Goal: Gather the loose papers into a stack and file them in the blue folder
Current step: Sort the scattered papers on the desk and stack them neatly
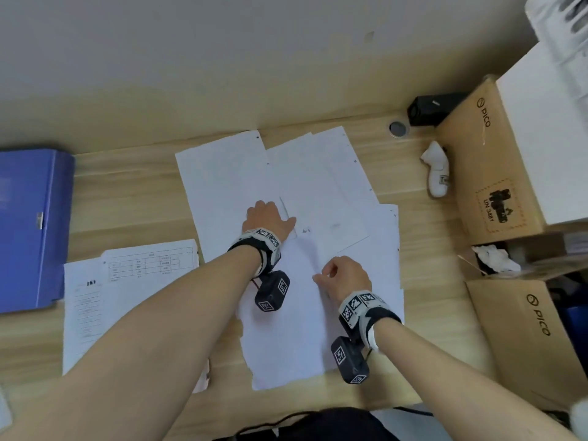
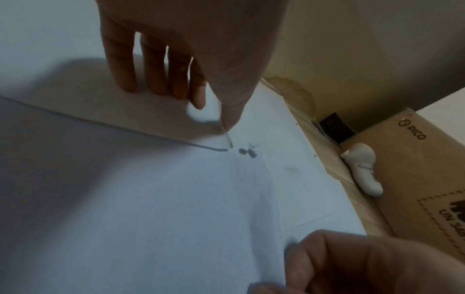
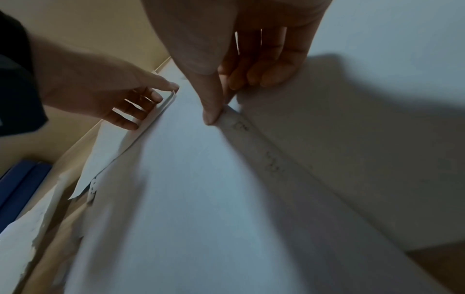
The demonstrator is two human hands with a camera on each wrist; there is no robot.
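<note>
While left hand (image 1: 265,218) presses papers (image 1: 321,189) | right hand (image 1: 345,275) pinches sheet edge

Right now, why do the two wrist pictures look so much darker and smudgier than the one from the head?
Head view: evenly lit, edges bowed by the wide lens. Left wrist view: the left hand shades the papers; the close right hand blurs. Right wrist view: the right hand casts a broad shadow, its near sheets smeared.

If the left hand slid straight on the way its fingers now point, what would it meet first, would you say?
Probably only more loose papers under the left hand, then the bare desk and the wall; nothing upright shows in that line.
</note>
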